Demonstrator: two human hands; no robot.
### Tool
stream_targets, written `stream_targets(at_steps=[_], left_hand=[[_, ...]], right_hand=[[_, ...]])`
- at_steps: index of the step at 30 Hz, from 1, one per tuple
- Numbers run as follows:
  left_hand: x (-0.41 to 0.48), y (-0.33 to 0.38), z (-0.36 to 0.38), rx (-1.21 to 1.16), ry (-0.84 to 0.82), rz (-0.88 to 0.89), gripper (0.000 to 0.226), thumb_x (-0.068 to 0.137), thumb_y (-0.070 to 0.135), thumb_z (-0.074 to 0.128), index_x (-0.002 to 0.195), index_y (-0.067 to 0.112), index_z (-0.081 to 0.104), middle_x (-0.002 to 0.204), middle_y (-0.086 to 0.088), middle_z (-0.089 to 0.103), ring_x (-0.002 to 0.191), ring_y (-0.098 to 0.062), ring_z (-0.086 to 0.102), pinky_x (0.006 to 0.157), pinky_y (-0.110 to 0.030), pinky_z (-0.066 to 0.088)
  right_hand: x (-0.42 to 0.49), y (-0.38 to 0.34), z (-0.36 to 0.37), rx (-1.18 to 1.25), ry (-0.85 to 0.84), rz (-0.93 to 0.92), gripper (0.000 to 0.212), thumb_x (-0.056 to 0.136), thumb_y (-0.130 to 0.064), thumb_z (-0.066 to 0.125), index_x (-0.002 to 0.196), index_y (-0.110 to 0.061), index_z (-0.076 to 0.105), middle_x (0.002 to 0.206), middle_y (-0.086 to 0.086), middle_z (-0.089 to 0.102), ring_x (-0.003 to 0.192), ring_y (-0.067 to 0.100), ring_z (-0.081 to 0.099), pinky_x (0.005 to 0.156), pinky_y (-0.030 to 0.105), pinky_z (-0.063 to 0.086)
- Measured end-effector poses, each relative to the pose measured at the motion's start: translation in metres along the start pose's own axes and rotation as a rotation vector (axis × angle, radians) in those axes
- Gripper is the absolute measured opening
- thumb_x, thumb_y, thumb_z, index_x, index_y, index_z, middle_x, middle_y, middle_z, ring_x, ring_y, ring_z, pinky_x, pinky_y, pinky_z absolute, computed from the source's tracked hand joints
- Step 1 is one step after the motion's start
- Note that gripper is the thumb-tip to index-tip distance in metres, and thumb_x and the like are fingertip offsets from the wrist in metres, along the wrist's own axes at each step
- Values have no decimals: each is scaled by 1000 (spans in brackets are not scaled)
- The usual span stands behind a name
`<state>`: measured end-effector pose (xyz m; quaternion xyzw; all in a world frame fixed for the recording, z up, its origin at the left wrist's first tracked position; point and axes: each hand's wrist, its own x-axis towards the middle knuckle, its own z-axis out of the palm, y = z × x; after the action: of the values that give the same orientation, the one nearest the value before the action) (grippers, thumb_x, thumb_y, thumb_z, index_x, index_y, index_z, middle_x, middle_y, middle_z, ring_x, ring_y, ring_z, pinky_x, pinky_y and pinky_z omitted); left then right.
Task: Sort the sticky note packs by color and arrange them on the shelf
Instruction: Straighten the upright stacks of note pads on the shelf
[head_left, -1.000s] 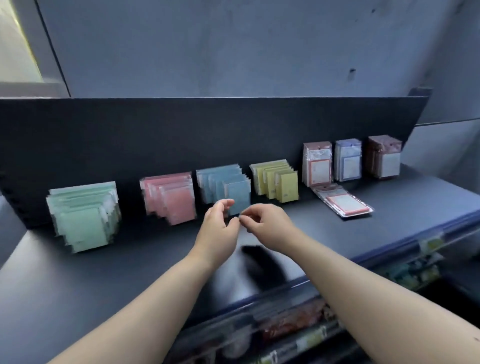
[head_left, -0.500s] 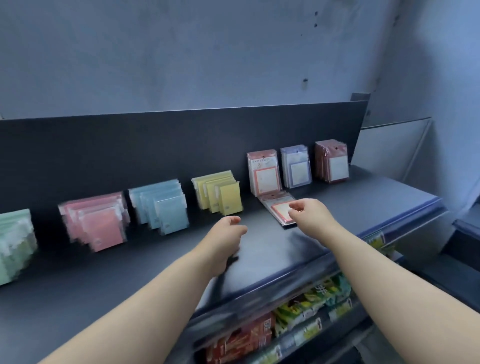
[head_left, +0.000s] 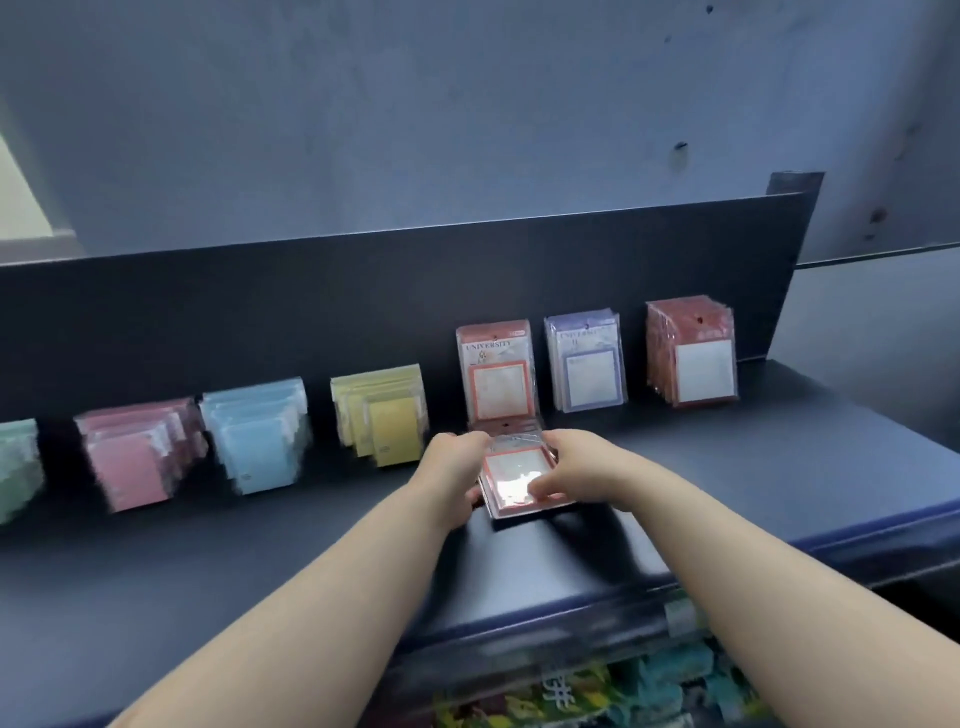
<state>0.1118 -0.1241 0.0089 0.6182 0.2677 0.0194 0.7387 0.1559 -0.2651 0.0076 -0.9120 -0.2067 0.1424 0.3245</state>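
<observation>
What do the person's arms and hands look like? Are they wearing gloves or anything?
No gloves! The left hand and the right hand are bare, with no rings that I can see. The forearms are bare too: no sleeves, watch or bracelet show anywhere in the picture. It is a bit blurry, so something tiny could be missed.

The word "UNIVERSITY" runs in capitals across the header of the red-framed pack standing upright on the shelf. The purple-framed pack just right of it has a similar header line, too blurred to read. Print on the flat pack is washed out by glare. The label on the shelf's front edge and the white characters on the packaging below are illegible.
</observation>
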Motion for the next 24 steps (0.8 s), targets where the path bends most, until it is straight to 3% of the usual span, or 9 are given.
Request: stream_targets(at_steps=[3, 5, 7, 11, 13, 15, 19, 22, 24], left_hand=[[0, -2, 1, 30, 34, -18, 17, 88, -5, 48, 94, 3, 61, 81, -9, 66, 67, -18, 62, 51, -22, 48], [-2, -4, 2, 82, -2, 11, 30, 85, -15, 41, 88, 4, 63, 74, -6, 67, 61, -16, 64, 45, -18, 49], [-1, -6, 4, 103, -53, 101, 39, 85, -19, 38, 89, 8, 66, 76, -3, 72, 63, -14, 69, 49, -19, 52], [6, 3, 12, 173, -36, 402, 42, 86, -17, 40, 99, 16, 64, 104, -6, 71, 92, -18, 69, 74, -29, 57], [15, 10, 15, 223, 11, 509, 44, 86, -15, 41, 100, 21, 62, 105, -1, 70, 100, -17, 66, 86, -35, 56], [27, 18, 20, 241, 71, 577, 41, 85, -10, 44, 104, 21, 63, 105, 1, 70, 101, -16, 66, 88, -41, 55], [58, 20, 23, 328, 188, 573, 42, 79, 7, 47, 118, 22, 57, 111, 0, 66, 104, -14, 62, 94, -38, 51], [83, 2, 19, 421, 236, 468, 61, 74, 28, 45, 135, 22, 45, 126, -4, 58, 117, -20, 55, 103, -42, 45], [90, -8, 17, 474, 213, 414, 66, 74, 25, 43, 140, 19, 39, 133, -5, 53, 123, -22, 50, 107, -41, 40]], right_hand=[[5, 7, -5, 71, -85, -39, 56, 71, -8, 74, 121, -21, 53, 103, -5, 65, 93, 14, 62, 73, 27, 53], [8, 11, -8, 118, -109, -21, 96, 68, -12, 78, 146, -19, 23, 117, -4, 60, 100, 15, 60, 69, 25, 51], [13, 15, -9, 170, -95, -26, 110, 66, -12, 80, 150, -19, 9, 118, -5, 59, 101, 14, 60, 70, 22, 49], [32, 19, -18, 221, 117, -67, 61, 72, -8, 71, 125, -18, 42, 96, -6, 60, 89, 14, 61, 74, 28, 52], [42, 15, -24, 185, 219, -95, 42, 76, -10, 66, 112, -17, 46, 101, -1, 62, 94, 20, 61, 79, 33, 51], [53, 8, -30, 138, 306, -142, 28, 83, -11, 62, 104, -17, 44, 103, 0, 61, 95, 21, 58, 77, 29, 44], [79, 3, -27, 98, 348, -166, 25, 87, -10, 56, 110, -14, 45, 114, 8, 60, 106, 27, 57, 84, 30, 44], [91, 11, -12, 33, 322, -101, 40, 86, -10, 57, 124, -8, 43, 123, 17, 53, 113, 35, 52, 90, 33, 42], [94, 16, -6, 38, 323, -73, 48, 86, -9, 57, 131, -8, 39, 125, 19, 49, 114, 38, 52, 92, 35, 41]])
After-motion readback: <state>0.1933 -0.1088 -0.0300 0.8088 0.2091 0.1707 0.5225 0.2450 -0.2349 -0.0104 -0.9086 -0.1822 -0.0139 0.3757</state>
